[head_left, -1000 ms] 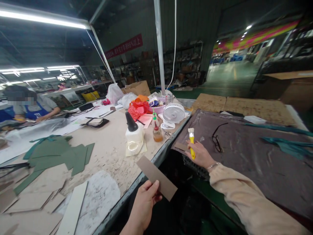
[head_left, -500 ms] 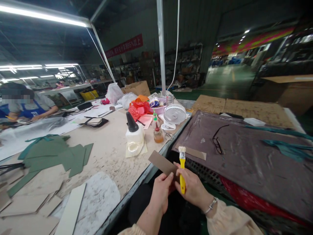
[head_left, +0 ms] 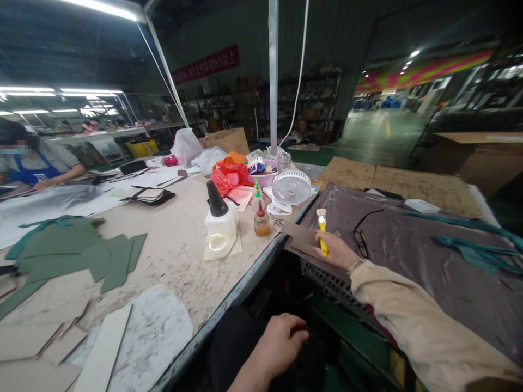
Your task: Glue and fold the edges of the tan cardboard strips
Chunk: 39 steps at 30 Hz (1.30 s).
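Observation:
My right hand (head_left: 335, 251) reaches over the near left corner of the dark brown covered board. It grips a paintbrush (head_left: 322, 234) with a yellow handle, pale bristles pointing up. The same hand's fingers are on a flat brown strip (head_left: 300, 239), which lies at the board's edge; whether they pinch or press it I cannot tell. Low over my lap is my left hand (head_left: 281, 343), with loosely bent fingers, thumb and forefinger slightly apart and nothing visible in it. Left of the strip stand a brown-filled bottle with a red cap (head_left: 262, 224) and a white, black-coned container (head_left: 220, 223).
Eyeglasses (head_left: 362, 237) and teal strips (head_left: 478, 247) lie on the dark board (head_left: 425, 277). A small white fan (head_left: 291, 188) stands behind the bottles. Green pieces (head_left: 77, 253) and a pale strip (head_left: 104, 351) are on the left table. Another person (head_left: 36, 158) sits far left.
My right hand has moved up and away onto the board's corner, carrying the brush and brown strip. My left hand has let go of the strip and dropped lower.

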Tool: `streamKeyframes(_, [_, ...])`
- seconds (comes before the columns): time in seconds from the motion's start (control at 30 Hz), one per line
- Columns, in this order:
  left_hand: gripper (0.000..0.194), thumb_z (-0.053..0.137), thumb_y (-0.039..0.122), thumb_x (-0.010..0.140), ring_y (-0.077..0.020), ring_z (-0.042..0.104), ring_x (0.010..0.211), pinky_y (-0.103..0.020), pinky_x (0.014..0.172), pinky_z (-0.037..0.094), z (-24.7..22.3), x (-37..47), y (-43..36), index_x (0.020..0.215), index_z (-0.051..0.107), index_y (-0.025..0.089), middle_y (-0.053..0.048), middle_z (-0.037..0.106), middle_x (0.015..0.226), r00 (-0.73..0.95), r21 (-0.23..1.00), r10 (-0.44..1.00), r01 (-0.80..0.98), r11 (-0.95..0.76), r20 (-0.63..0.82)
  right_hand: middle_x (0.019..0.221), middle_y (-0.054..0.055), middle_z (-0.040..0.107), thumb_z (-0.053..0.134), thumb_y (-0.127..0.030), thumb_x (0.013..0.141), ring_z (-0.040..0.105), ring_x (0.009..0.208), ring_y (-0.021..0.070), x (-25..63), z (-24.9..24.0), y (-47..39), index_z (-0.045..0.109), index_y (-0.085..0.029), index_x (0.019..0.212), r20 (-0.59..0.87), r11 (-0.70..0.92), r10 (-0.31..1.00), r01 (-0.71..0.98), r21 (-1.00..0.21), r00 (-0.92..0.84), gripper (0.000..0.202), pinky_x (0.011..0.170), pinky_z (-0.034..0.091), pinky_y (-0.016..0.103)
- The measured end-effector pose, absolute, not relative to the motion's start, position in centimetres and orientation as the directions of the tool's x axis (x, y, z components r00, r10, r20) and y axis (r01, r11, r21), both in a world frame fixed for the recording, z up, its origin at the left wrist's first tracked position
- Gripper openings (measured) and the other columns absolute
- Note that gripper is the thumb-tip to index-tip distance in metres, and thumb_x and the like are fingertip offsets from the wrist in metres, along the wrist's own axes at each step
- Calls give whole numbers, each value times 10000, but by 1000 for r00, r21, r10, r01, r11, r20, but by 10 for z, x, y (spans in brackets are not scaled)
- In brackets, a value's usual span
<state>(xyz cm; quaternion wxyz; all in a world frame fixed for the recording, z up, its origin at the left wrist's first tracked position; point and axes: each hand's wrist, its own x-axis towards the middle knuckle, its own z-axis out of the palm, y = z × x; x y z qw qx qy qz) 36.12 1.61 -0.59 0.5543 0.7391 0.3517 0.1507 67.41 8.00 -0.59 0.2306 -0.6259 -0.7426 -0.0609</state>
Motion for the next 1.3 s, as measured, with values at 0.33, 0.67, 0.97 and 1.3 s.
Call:
streamKeyframes(0.33, [288, 537, 338, 819, -235, 623, 944, -298, 820, 433, -3, 361, 15, 1016, 716, 227, -70, 698, 997, 729, 913, 652, 384, -137, -208, 1160, 139, 613, 584, -264, 778, 595, 1002, 228, 676, -16, 134, 510, -199, 912, 371, 195, 920, 969, -155, -126, 166, 885, 453, 347])
streamKeyframes(0.67, [295, 544, 360, 817, -204, 615, 975, -284, 867, 441, -3, 362, 19, 1025, 710, 231, -40, 696, 1026, 750, 886, 619, 426, -182, -233, 1068, 134, 638, 544, -314, 834, 608, 896, 247, 672, -31, 112, 501, -193, 939, 470, 15, 881, 988, -154, 60, 166, 826, 456, 369])
streamKeyframes(0.97, [267, 546, 332, 812, -164, 621, 904, -251, 816, 456, -4, 359, 15, 990, 717, 231, -20, 695, 971, 739, 903, 644, 394, -174, -198, 775, 53, 617, 558, -381, 828, 606, 721, 218, 649, -35, 59, 502, -214, 919, 369, -21, 927, 993, -112, 61, 197, 672, 453, 307])
streamKeyframes(1.3, [254, 556, 311, 800, -155, 622, 873, -245, 790, 457, -2, 358, 15, 968, 722, 218, -21, 695, 943, 730, 923, 655, 363, -129, -196, 755, 42, 621, 581, -388, 802, 604, 698, 215, 652, -44, 62, 502, -207, 933, 348, -33, 934, 992, -124, 75, 237, 668, 441, 308])
